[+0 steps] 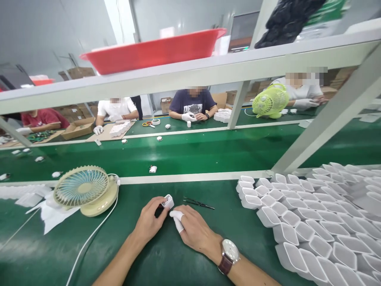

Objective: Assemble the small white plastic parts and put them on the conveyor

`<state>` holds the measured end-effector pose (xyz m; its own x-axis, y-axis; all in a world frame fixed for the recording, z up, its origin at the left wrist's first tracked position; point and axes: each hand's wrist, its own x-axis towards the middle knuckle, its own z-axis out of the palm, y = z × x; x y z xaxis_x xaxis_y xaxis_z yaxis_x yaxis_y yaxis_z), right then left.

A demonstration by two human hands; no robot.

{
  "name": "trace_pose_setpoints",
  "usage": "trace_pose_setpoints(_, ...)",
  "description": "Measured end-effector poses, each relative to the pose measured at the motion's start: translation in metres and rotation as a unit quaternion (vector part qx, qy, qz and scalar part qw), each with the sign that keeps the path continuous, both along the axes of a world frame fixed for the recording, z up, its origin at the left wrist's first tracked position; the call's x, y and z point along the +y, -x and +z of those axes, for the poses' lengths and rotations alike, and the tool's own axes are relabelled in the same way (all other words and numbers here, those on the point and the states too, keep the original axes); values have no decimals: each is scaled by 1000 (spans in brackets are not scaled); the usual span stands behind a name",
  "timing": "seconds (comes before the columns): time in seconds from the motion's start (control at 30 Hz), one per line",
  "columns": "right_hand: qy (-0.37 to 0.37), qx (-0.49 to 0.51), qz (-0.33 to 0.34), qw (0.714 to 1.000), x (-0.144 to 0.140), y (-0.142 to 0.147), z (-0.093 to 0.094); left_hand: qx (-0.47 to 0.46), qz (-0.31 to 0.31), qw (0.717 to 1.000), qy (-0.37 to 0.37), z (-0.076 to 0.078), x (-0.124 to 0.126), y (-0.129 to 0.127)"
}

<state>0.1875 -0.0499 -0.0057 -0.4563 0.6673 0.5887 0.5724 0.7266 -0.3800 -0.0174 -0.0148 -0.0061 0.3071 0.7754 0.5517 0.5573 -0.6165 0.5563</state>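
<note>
Left hand (150, 220): grasping a small white case (170, 204) between thumb and fingers, above the counter (160, 258); the grip leaves its hollow end exposed, probably for access to the inside.
Right hand (195, 228): bent, just beside the case; no object shows in it, though whether it pinches something small cannot be told.
Finger covers (177, 215): white, on the right thumb and forefinger, perhaps for grip or cleanliness.
Tweezers (199, 203): dark, lying just beyond the right hand, apparently for quick pick-up.
White cases in rows (285, 232): packed side by side at right, hollow ends showing, which presumably saves room and keeps them within reach.
Fan (86, 188): at left, clear of both hands, its white cord (89, 240) running toward the near edge.
Belt (208, 151): beyond the counter's pale rail, carrying scattered white pieces (152, 169), seemingly for passing between workers.
Red tray (154, 51): on the overhead shelf (178, 73), off the working surface.
</note>
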Motion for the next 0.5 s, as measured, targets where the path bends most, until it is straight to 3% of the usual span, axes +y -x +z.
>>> trace_pose_setpoints(0.13, 17, -62, 10, 998, 1, 2, -6, 0, 36, 999, 9, -1, 17, -2)
trace_pose_setpoints(0.23, 24, -88, 14, 996, 1, 2, -4, 6, 44, 999, 31, 6, 49, -15)
trace_pose_setpoints(0.5, 0, -141, 17, 990, 3, -3, -4, 33, 54, 997, 51, 29, 151, -96)
